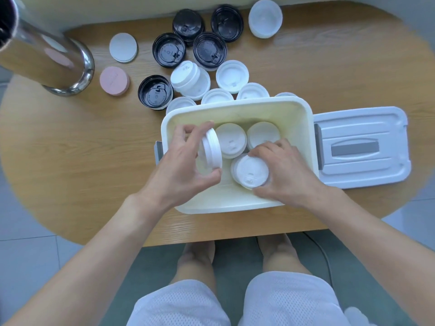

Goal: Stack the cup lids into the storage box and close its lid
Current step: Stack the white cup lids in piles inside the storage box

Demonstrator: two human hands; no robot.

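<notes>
A cream storage box (303,118) stands open on the wooden table, with two stacks of white cup lids (231,140) at its far side. My left hand (179,161) holds a small stack of white lids (211,150) on edge over the box's left half. My right hand (284,170) grips another stack of white lids (250,171) standing in the box's near right part. The box's grey-white lid (362,147) lies flat on the table to the right of the box. Loose white lids (231,76) and black lids (168,52) lie behind the box.
A shiny metal column (58,60) rises at the far left of the wooden table (82,142). A pink lid (114,80) and flat white lids (123,47) lie near it. A translucent lid stack (265,18) sits at the far right. My knees are below the table's near edge.
</notes>
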